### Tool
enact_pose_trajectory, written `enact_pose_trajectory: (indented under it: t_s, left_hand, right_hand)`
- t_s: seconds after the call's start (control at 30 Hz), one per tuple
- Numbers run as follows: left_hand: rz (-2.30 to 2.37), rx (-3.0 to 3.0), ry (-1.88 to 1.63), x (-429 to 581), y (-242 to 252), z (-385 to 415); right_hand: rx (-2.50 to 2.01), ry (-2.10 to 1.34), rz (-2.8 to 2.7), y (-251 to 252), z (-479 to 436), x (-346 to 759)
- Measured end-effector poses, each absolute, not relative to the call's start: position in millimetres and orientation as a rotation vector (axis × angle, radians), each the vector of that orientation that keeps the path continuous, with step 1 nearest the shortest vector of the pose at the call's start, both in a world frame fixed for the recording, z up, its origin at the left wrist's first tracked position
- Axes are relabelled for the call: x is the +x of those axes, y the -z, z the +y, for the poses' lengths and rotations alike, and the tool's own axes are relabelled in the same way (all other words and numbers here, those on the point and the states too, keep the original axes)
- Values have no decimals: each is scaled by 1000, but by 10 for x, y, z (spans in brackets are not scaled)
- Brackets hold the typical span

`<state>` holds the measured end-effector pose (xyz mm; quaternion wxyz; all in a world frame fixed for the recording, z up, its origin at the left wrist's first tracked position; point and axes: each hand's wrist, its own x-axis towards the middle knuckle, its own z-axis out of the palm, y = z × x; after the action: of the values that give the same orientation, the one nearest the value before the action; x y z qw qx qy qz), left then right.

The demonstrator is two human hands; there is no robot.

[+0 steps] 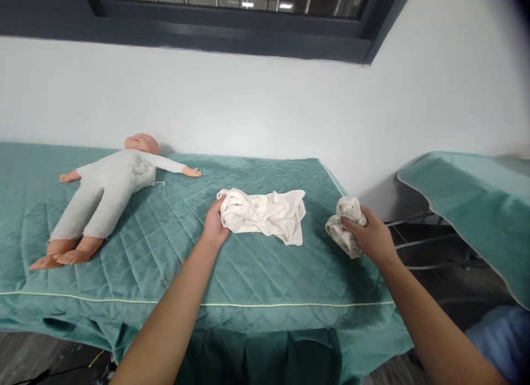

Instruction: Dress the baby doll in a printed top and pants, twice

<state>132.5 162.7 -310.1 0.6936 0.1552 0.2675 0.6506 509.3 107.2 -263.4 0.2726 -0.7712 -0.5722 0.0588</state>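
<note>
My left hand [216, 222] grips the left end of a cream-white baby garment [265, 211], which lies bunched on the green quilted cover with a small print on its front. Off to the right, my right hand [372, 236] is closed around a crumpled off-white cloth [346, 226], held near the right side of the bed; its folds hide what kind of piece it is. Left of my left hand a baby doll [110, 178] lies on its back, with a pale fabric body and bare plastic head, hands and feet. The fabric on its side looks torn.
The green quilted bed cover [165, 263] has a pale piped edge along the front. A white wall [248, 103] and dark window frame [232, 35] stand behind. Another green-covered bed [467, 192] with metal legs is at the right, across a gap.
</note>
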Motion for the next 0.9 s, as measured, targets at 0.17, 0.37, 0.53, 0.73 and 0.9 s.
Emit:
enact_pose_trajectory:
  t_s: [0.17,0.37,0.53,0.73,0.9]
  left_hand:
    - [627,443,-1517,1371,3052,1533]
    - [863,871,-1376,1373,2972,1355]
    - [1071,1218,-1295,1221,2492,1396]
    - [765,1910,-1174,1120,1246,1178]
    - [921,1915,-1287,1008,601,902]
  right_hand:
    - [-2326,-93,-1542,2736,1116,4988]
    - [-2240,189,-1618,2564,1182,4880]
    - [-1798,149,-1765,2023,1242,4434]
    - [-1120,-415,-2204,1131,1025,3369]
    - [-1084,-347,-2293,541,875,2848]
